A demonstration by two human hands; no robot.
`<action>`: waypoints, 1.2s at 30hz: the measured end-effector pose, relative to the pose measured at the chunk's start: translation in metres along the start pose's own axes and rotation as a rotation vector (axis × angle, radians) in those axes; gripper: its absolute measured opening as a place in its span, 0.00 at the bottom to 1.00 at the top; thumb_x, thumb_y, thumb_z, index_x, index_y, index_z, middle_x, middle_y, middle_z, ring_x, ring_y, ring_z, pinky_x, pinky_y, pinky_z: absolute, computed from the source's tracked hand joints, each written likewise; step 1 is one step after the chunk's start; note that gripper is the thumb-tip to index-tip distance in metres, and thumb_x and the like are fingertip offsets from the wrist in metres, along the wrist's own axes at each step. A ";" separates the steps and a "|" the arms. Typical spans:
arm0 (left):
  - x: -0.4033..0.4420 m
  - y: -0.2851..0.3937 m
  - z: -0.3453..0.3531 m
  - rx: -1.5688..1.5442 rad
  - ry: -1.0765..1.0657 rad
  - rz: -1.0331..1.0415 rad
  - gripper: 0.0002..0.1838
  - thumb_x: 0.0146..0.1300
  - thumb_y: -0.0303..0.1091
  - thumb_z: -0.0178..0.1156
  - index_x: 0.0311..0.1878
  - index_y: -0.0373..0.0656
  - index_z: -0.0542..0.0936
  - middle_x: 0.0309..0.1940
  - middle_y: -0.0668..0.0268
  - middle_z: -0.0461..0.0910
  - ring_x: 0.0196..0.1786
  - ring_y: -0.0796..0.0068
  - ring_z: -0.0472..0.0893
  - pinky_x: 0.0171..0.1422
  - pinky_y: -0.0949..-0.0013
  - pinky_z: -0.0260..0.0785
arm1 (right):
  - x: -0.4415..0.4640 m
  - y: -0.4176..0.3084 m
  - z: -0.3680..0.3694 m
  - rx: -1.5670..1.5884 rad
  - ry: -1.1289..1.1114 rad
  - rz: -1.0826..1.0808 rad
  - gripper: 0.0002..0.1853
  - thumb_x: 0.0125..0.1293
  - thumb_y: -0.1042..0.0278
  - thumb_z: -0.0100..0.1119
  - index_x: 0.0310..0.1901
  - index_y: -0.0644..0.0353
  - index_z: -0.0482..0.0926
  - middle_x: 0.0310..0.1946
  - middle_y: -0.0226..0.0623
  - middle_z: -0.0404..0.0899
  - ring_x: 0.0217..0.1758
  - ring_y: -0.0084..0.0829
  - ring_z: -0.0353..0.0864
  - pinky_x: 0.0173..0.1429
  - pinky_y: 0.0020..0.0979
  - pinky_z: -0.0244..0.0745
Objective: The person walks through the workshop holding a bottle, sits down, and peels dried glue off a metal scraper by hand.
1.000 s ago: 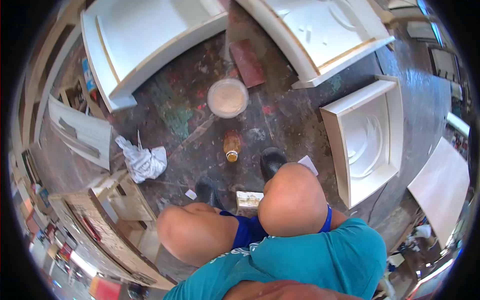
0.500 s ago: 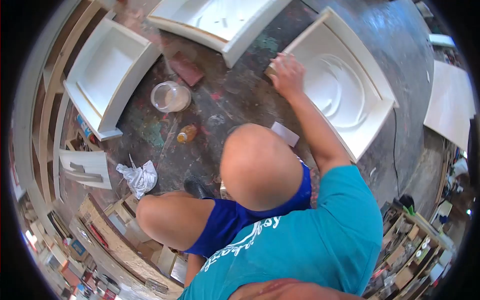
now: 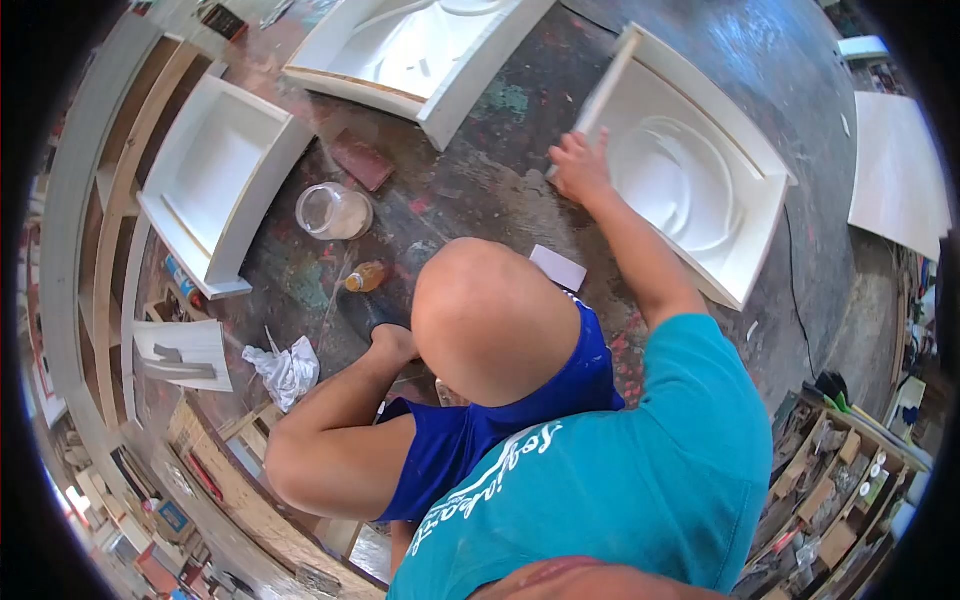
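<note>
My right hand (image 3: 582, 168) grips the near left wall of a white drawer-like box (image 3: 690, 165) at the right, its fingers curled over the edge. Curved white marks show on the floor of that box. My left hand is out of sight behind my legs and shirt; only a bit of the forearm shows low down. In front of my knees are a clear round tub (image 3: 345, 212) with pale contents, a small amber bottle (image 3: 367, 277), and a reddish block (image 3: 362, 160). A pale flat piece (image 3: 558, 268) lies beside my raised knee.
Two more white boxes stand at the left (image 3: 215, 165) and top (image 3: 420, 45). A crumpled white bag (image 3: 286, 372) lies left of my leg. Wooden frames and a wooden chest (image 3: 215, 470) line the left; a bin of scraps (image 3: 830, 480) is lower right. A cable runs behind the held box.
The view has turned right. My right hand came into view and reached the right-hand box, which has shifted a little. My left foot and leg have moved.
</note>
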State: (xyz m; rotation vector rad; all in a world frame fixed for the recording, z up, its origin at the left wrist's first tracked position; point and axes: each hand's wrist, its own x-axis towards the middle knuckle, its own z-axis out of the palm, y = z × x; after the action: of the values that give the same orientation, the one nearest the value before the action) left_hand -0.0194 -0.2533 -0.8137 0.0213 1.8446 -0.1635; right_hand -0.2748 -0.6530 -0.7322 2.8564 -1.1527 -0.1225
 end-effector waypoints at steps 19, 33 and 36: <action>-0.034 0.072 0.029 -1.821 0.150 -0.348 0.17 0.72 0.35 0.55 0.59 0.44 0.86 0.61 0.58 0.84 0.63 0.58 0.83 0.60 0.56 0.79 | 0.221 -0.118 -0.014 1.146 0.055 0.758 0.54 0.54 0.42 0.75 0.74 0.68 0.59 0.65 0.62 0.74 0.68 0.56 0.76 0.69 0.43 0.73; -0.019 0.041 0.035 -1.797 0.179 -0.241 0.15 0.70 0.37 0.60 0.54 0.41 0.87 0.56 0.58 0.86 0.58 0.60 0.86 0.58 0.60 0.80 | 0.156 0.093 0.031 0.777 0.105 0.443 0.30 0.54 0.71 0.67 0.62 0.62 0.76 0.52 0.49 0.85 0.57 0.43 0.85 0.63 0.39 0.75; -0.004 0.016 0.024 -1.709 0.189 -0.183 0.15 0.70 0.37 0.61 0.53 0.41 0.87 0.55 0.58 0.87 0.57 0.60 0.87 0.58 0.60 0.81 | 0.116 0.173 0.012 1.006 -0.142 0.402 0.44 0.52 0.78 0.64 0.74 0.68 0.64 0.70 0.44 0.73 0.76 0.35 0.68 0.80 0.32 0.56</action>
State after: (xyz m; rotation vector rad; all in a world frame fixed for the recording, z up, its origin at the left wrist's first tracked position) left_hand 0.0065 -0.2404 -0.8179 -1.3218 1.6268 1.3239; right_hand -0.3121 -0.8589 -0.7354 3.2849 -2.3240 0.3943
